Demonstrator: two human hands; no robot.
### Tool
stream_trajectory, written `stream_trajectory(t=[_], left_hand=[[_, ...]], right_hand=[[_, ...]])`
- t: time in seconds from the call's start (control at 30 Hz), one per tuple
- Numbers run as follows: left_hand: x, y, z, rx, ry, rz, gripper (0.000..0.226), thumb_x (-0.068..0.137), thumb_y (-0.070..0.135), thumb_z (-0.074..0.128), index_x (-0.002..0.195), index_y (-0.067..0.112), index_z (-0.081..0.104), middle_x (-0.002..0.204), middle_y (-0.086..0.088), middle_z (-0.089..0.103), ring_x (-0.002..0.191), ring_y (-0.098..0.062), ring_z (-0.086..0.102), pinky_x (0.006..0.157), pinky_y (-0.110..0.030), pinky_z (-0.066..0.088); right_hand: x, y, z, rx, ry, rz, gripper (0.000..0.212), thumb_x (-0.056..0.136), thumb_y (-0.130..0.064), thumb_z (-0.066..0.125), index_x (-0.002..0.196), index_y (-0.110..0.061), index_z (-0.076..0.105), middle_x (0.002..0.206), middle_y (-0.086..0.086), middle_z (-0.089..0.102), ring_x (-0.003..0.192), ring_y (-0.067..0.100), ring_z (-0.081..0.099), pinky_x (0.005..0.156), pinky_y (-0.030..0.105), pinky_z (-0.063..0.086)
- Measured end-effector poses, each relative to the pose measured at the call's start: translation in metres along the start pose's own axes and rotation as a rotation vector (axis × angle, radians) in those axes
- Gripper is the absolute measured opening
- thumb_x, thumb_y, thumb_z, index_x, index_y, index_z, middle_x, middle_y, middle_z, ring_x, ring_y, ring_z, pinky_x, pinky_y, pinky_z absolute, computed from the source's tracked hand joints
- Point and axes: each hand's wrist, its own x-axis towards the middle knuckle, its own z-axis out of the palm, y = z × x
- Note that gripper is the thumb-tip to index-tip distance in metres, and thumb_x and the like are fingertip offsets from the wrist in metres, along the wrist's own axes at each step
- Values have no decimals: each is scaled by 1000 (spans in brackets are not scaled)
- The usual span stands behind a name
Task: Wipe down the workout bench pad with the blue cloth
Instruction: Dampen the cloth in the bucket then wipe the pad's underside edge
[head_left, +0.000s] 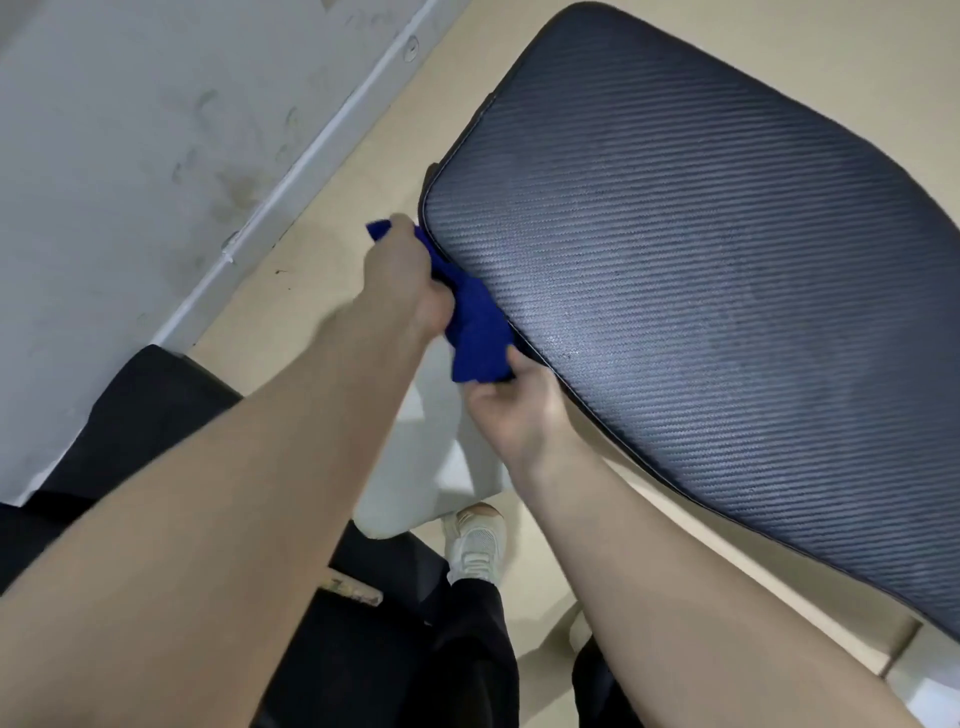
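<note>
The blue cloth (475, 322) is being held bunched between both hands at the near edge of the bench pad (701, 291). It is being gripped by the left hand (402, 278), whose fingers are curled round its upper part, with a small corner of fabric left poking out beyond the knuckles. Its lower end is being pinched by the right hand (514, 410), thumb against fingers; how tightly cannot be told.

The cloth is being pressed against the pad's rim, just ahead of the left fingertips, so that the pad's side edge, not its top, is being touched. From both sets of fingers the broad ribbed top is lying onward and to the right, its long axis running away from the hands. The left hand is being kept slightly nearer to the rounded corner of the pad, the right nearer to the long side edge.

The coming move is judged to be governed by this relation: the cloth would need to be lifted over the rim and drawn rightward from the fingers across the top. Pale dull patches are being shown on the surface just beyond the cloth.
</note>
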Motion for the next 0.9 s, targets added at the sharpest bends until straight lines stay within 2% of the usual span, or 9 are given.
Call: stream_trajectory(t=[0.13,0.23,0.3,0.43,0.53,0.63,0.7,0.8,0.9], left_hand=[[-12,-3,2,74,-33,62,24,99,25,44,82,11,54,72,0,61,64,-14,60,66,-29,53],[-25,-32,-8,51,-52,28,25,100,24,41,80,16,53,61,6,65,53,-5,61,58,-21,52],[-33,-63,-22,4,-90,-52,20,101,24,38,88,20,52,85,8,66,74,-4,62,77,-22,50],[-55,-116,-33,95,-77,-203,26,99,37,40,105,18,57,92,3,61,85,-13,60,96,-33,44],[-50,-108,-25,-34,-59,-169,27,99,34,42,82,19,56,80,5,55,71,-11,52,79,-28,46],[-54,-94,-20,-91,-87,-85,30,101,27,40,78,16,55,79,5,64,74,-11,56,75,-26,47],[-65,-105,-21,-31,-81,-68,27,101,26,38,85,14,55,100,2,67,97,-14,62,94,-29,47],[-72,-141,-34,13,-70,-125,26,100,30,41,93,12,59,115,-4,66,106,-20,63,102,-36,44],[-84,-185,-46,54,-80,-223,35,98,38,41,118,14,57,115,-1,67,107,-18,62,100,-36,46]], right_hand=[[13,2,11,-5,137,-38,34,97,-2,34,127,-2,51,129,10,57,115,24,56,81,30,49],[-8,-13,-14,-105,184,-66,32,95,0,31,118,3,54,107,16,60,111,30,55,78,25,45],[-23,-28,-41,-141,265,-66,39,92,0,27,121,4,54,106,23,64,112,33,56,86,27,49],[-51,-54,-70,31,290,-38,35,95,-2,24,95,-3,59,71,12,68,69,23,65,47,24,55],[-35,-52,-71,-11,273,-1,39,92,1,25,113,-10,56,95,10,63,102,20,58,94,27,48],[-26,-45,-72,-76,270,-24,39,95,0,26,123,-3,54,131,11,54,124,23,49,109,31,36],[-36,-53,-84,-28,240,-36,39,95,1,27,121,-1,55,127,13,57,118,25,54,99,28,45],[-58,-78,-118,10,269,-54,32,93,2,30,101,-3,60,93,9,63,80,20,60,47,21,54],[-78,-108,-154,-15,298,-73,34,92,-1,32,110,-5,59,101,10,65,84,23,61,47,27,57]])
